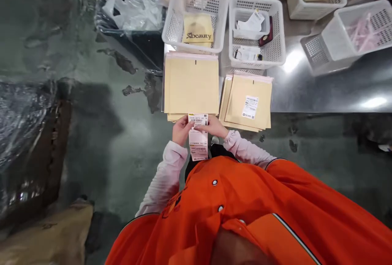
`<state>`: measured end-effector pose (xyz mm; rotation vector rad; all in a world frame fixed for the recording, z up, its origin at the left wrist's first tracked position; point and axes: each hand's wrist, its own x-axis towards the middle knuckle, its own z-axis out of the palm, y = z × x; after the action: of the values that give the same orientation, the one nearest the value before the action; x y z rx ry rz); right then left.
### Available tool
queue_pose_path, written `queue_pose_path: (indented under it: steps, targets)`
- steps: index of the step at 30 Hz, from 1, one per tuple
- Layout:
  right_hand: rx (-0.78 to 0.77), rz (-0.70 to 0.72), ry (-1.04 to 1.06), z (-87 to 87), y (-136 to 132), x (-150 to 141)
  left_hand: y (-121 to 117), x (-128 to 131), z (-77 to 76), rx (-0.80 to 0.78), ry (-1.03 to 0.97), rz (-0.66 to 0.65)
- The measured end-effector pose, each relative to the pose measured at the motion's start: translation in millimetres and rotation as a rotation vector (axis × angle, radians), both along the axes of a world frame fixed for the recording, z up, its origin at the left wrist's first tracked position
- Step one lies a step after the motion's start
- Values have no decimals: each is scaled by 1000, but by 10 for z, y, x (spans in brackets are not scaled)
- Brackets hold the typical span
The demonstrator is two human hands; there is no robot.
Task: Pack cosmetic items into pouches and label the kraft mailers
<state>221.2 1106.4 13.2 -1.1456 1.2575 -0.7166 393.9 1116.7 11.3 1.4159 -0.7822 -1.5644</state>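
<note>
Across the central surface (288, 89), a basket (196, 16) is holding "beauty" packets (198, 28); both grips are pinching a label strip (198, 138).

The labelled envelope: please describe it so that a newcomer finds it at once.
Start at the shiny table's near edge. Find the right stack of tan envelopes; the labelled envelope lies on top. Its white label sets it apart from the left stack, unlabelled on top.

Dk bin (137, 48) w/ wht plastic (134, 12) by metal tbl (294, 91); 1 basket (333, 40) w/ pink pcs (364, 34).
</note>
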Motion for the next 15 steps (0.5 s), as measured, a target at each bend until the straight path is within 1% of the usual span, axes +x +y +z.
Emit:
queue_pose_path:
  steps: [2, 4, 7, 8, 9, 10, 12, 14, 15]
  targets:
    - [-35, -11, 59, 13, -42, 8, -40, -5, -13, 36, -38, 55]
    - [-100, -23, 105, 45, -142, -8, -41, -43, -76, 60, -104, 108]
    - [-113, 70, 200, 102, -305, 16, -41, -99, -195, 36, -219, 263]
    - [-101, 105, 247, 116, -364, 39, -54, -103, -230, 33, -248, 302]
    - [-96, 135, 303, 126, -437, 65, -73, -95, -262, 38, -262, 314]
    - [-108, 157, 367, 130, -530, 93, -97, -78, -295, 53, -256, 296]
    - [-196, 151, 516, 119, -799, 141, -136, -21, -369, 105, -162, 198]
    - [-318, 75, 667, 78, -1167, 168, -127, 44, -460, 195, -24, 90]
    - [-359, 26, 731, 46, -1366, 171, -93, 74, -508, 243, 25, 62]
